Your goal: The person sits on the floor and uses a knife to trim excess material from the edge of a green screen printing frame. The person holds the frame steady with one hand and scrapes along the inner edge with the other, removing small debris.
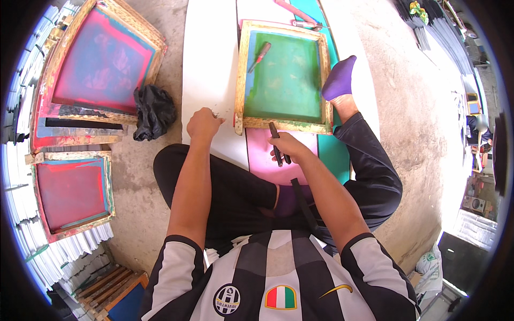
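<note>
A wooden screen-printing frame (244, 80) with green mesh lies in front of me, and a screwdriver (259, 57) with a red and black handle rests on the mesh. Just below the frame's near edge, my right hand (292, 146) is closed round a black two-handled tool (276, 140) that looks like pliers. To the left of the frame, my left hand (204, 124) is closed above the white board (210, 59). Small dark bits lie by its fingertips; what it holds, if anything, is too small to make out.
More printing frames, a large one (155, 59) and a smaller red one (108, 184), lie at the left beside a crumpled black plastic bag (153, 112). Another slim tool (307, 24) lies beyond the green frame. My foot in a purple sock (339, 78) rests against its right side.
</note>
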`<state>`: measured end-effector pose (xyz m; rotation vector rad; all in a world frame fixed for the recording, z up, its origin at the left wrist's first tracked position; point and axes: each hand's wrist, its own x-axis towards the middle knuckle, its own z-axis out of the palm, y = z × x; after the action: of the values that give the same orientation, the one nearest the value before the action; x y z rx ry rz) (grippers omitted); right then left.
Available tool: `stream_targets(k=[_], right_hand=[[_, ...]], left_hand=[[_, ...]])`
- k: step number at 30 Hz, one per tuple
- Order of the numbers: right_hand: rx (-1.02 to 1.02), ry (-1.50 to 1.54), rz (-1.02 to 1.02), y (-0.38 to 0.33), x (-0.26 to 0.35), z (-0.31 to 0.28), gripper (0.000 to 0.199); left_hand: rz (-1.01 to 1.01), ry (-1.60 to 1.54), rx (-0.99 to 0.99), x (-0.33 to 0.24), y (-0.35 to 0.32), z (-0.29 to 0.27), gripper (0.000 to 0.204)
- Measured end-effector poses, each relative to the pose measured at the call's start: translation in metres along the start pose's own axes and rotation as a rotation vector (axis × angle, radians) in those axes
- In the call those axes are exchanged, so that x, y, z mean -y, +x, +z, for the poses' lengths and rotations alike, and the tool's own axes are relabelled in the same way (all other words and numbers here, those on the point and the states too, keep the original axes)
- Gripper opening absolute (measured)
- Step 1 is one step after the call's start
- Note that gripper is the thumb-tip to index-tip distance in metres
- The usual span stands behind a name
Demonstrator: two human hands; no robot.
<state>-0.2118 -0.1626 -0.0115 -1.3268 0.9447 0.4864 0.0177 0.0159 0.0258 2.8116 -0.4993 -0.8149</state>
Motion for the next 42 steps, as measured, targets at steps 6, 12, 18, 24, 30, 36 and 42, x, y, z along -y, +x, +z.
stream_targets(k=[6, 12, 18, 24, 30, 36, 42], right_hand=[[-0.016, 0.026, 0.059, 0.005, 0.01, -0.001, 0.038], [-0.117, 0.051, 0.06, 0.008, 0.015, 0.007, 0.036], [-0.192, -0.179, 0.066, 0.018, 0.014, 0.003, 0.032], [-0.212, -0.417, 0.136, 0.008, 0.038, 0.006, 0.027], [-0.206, -0.385, 0.179, 0.013, 0.039, 0.004, 0.026], [-0.217, -0.314, 0.265, 0.014, 0.051, 0.005, 0.027], [-0.335, -0.375, 0.177, 0.011, 0.029, 0.014, 0.03]], left_hand=[[0.033, -0.036, 0.007, -0.006, -0.005, -0.003, 0.043], [0.08, -0.072, -0.007, -0.007, -0.004, 0.0, 0.045], [0.098, -0.099, 0.006, -0.012, -0.008, -0.001, 0.045], [0.12, -0.109, -0.009, -0.012, -0.009, -0.003, 0.045], [0.142, -0.153, -0.015, -0.013, -0.009, -0.001, 0.046], [0.152, -0.158, 0.006, -0.013, -0.012, -0.005, 0.046], [0.158, -0.176, 0.021, -0.018, -0.014, -0.006, 0.046]])
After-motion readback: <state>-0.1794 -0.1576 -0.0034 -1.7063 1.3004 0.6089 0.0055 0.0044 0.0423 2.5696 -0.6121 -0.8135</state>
